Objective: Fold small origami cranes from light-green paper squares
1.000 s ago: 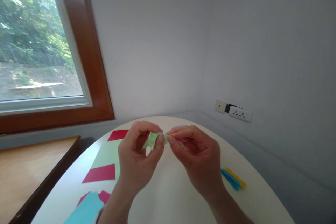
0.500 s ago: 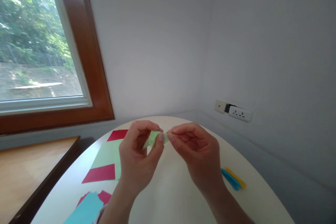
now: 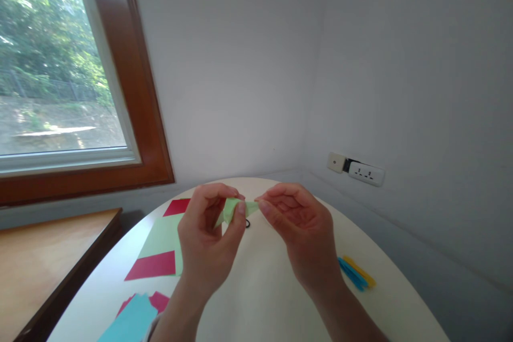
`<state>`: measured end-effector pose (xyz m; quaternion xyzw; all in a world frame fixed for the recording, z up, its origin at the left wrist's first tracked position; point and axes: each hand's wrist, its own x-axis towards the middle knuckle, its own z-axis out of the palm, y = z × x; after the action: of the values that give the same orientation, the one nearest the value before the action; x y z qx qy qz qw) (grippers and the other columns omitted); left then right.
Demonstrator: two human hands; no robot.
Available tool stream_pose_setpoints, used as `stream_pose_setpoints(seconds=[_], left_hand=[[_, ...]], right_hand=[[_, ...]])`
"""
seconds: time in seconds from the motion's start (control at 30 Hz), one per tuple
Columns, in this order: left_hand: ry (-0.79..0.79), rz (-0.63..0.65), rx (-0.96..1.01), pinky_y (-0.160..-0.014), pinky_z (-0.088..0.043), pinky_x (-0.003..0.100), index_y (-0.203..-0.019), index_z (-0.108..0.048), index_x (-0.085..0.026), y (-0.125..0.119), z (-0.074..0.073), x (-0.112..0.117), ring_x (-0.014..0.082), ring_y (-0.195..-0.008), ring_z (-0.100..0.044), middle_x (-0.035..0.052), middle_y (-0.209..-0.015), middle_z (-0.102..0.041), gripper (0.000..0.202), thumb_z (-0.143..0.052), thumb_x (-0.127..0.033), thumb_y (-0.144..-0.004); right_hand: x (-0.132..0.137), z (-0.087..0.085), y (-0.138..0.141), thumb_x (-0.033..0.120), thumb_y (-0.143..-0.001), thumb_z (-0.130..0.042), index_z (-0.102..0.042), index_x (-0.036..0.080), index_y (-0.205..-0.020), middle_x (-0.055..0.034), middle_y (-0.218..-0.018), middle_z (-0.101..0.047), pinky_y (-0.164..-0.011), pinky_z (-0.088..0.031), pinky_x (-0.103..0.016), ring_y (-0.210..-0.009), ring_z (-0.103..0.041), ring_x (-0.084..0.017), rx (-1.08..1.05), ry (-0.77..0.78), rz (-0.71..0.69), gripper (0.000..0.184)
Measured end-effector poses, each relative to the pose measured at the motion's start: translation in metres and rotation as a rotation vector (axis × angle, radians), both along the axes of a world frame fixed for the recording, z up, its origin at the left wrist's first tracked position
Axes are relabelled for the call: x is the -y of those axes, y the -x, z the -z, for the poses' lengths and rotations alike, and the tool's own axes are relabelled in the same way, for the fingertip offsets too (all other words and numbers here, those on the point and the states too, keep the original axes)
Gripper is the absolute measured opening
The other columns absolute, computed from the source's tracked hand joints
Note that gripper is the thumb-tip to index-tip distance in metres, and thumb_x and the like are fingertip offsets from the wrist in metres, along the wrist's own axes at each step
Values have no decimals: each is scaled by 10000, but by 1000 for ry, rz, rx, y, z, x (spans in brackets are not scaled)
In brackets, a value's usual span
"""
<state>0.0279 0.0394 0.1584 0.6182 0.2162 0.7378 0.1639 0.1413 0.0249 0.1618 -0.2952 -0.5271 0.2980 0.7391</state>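
A small piece of folded light green paper [image 3: 231, 210] is held up above the round white table between both hands. My left hand [image 3: 210, 240] pinches its body, thumb in front and fingers behind. With thumb and fingertips, my right hand [image 3: 302, 230] grips the thin pointed end on the right side. Part of the paper is hidden behind the left thumb. Just below the paper, a small dark ring [image 3: 247, 223] lies on the table.
Flat green paper [image 3: 158, 238] with red paper pieces [image 3: 152, 266] lies on the left of the table [image 3: 256, 299]. Nearer are blue paper [image 3: 130, 320] and pink scraps [image 3: 160, 301]. Blue strips [image 3: 352, 273] and yellow strips [image 3: 363, 271] lie at right. A wall socket [image 3: 366, 173] is behind.
My left hand has shifted slightly left with the green paper, showing more of its pointed end. The dark ring on the table has come into sight between the hands.
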Motion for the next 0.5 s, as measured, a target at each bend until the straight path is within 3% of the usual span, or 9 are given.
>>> stream_pose_setpoints(seconds=[0.5], left_hand=[[-17,-34,8,-620,-543,169,-851,-576,-195,-1,5,-1,98,-701,-635,-6,-756,-604,158,-620,-81,-750]], right_hand=[[2,-2,2,259,-708,-699,-610,216,-810,-6,-689,-698,-600,-555,-240,-660,-666,-137,29,-45,15,143]])
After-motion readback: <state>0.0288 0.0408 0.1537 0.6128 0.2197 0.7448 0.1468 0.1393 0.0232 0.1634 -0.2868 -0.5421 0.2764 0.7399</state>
